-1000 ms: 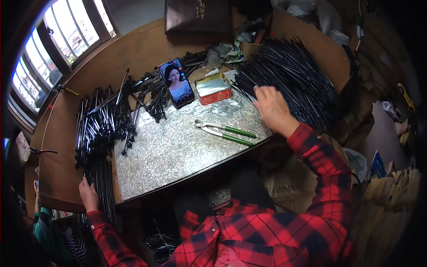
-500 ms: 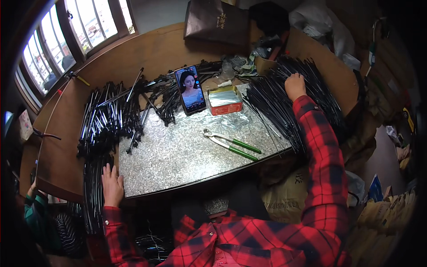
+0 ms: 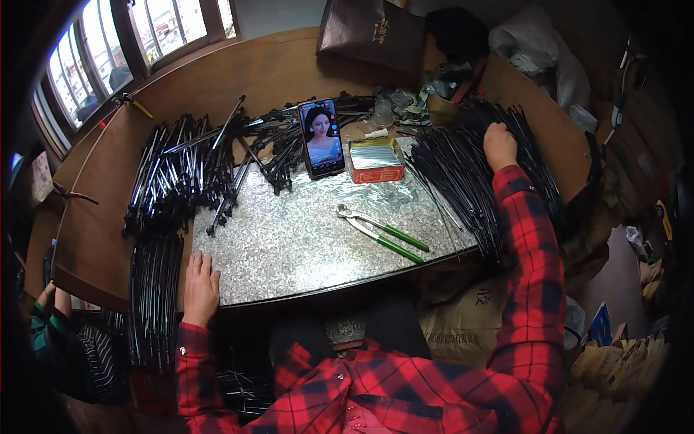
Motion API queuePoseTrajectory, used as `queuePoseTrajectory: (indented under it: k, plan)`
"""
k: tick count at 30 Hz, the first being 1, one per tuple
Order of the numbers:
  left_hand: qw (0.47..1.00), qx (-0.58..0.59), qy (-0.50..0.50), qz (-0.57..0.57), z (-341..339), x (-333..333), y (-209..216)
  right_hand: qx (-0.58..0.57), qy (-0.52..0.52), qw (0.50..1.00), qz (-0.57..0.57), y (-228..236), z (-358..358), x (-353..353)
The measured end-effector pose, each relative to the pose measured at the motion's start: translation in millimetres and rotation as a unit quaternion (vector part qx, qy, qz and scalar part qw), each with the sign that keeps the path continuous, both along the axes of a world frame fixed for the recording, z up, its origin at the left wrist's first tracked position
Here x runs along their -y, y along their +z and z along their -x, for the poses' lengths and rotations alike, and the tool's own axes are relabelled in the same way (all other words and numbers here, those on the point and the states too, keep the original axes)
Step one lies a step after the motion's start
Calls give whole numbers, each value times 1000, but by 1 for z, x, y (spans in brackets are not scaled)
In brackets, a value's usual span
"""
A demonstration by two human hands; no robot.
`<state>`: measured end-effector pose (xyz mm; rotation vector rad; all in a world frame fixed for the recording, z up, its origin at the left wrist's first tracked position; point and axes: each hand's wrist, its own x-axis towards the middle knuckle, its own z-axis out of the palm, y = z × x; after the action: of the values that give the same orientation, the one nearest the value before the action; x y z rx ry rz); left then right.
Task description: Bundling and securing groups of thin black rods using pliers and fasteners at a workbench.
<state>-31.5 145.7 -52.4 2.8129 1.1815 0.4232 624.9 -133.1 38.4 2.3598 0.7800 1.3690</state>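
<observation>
My left hand (image 3: 202, 288) lies flat at the table's left front edge with its fingers stretched out, holding nothing. Beside it hangs a bundle of thin black rods (image 3: 155, 296). At the right, my right hand (image 3: 500, 146) is on a large pile of thin black rods (image 3: 459, 173), its fingers curled closed around some near their far ends; the fingertips are partly hidden. End-nippers with green handles (image 3: 383, 233) lie in the middle of the speckled tabletop (image 3: 278, 246). Behind them stand a red tin (image 3: 377, 174) full of thin silvery strips and a lit phone (image 3: 323, 141).
Many shiny black rods with dark end fittings (image 3: 173, 170) heap up at the left and back. A curved wooden rim (image 3: 275, 61) borders the table, with a dark paper bag (image 3: 370, 36) behind it. Another person's hands (image 3: 58, 298) show at the far left.
My view has shifted slightly. My left hand has moved from the rod bundle onto the table's edge. My right hand stays at the right-hand pile, its wrist turned a little.
</observation>
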Motion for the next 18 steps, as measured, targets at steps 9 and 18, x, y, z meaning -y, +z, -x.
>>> queuePoseTrajectory:
  k: [9,18]
  plan:
    - [999,-12,9,-30,-1,3,-3,-136,138,965,-176,54,24,33]
    - [982,137,-129,29,-70,42,24,-111,329,914,-211,78,101,46]
